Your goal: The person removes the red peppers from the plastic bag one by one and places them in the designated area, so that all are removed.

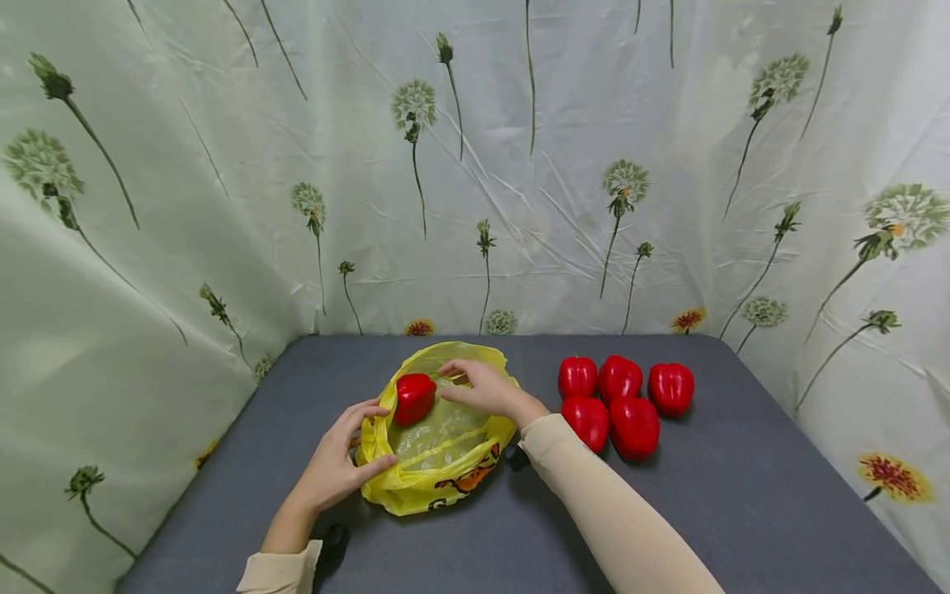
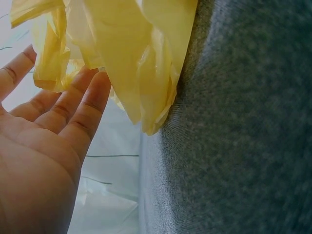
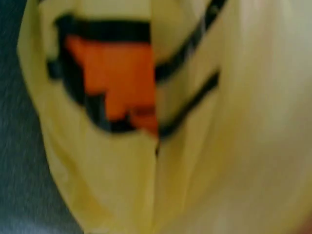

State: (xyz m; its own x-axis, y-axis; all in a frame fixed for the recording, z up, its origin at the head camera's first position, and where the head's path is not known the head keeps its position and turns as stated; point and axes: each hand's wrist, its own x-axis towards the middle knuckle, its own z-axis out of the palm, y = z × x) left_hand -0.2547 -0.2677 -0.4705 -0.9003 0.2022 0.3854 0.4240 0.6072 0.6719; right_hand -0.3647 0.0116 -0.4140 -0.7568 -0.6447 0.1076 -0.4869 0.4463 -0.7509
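A yellow plastic bag [image 1: 416, 495] with an orange and black print stands on the table, its mouth facing up. One red bell pepper [image 1: 414, 398] lies inside, against the bag's left wall. My left hand [image 1: 337, 462] is at the left rim, thumb and fingers spread against the plastic; in the left wrist view its fingers reach nearly straight to the yellow film. Over the bag's mouth is my right hand [image 1: 486, 388], fingers loosely bent, tips just right of the pepper, nothing between them. The right wrist view is filled by the bag's printed side [image 3: 122, 83], blurred.
Several more red bell peppers [image 1: 634, 429] sit in a group on the dark grey table [image 1: 742, 495], right of the bag, beyond my right forearm. A flower-printed curtain [image 1: 519, 190] hangs along the table's back and sides.
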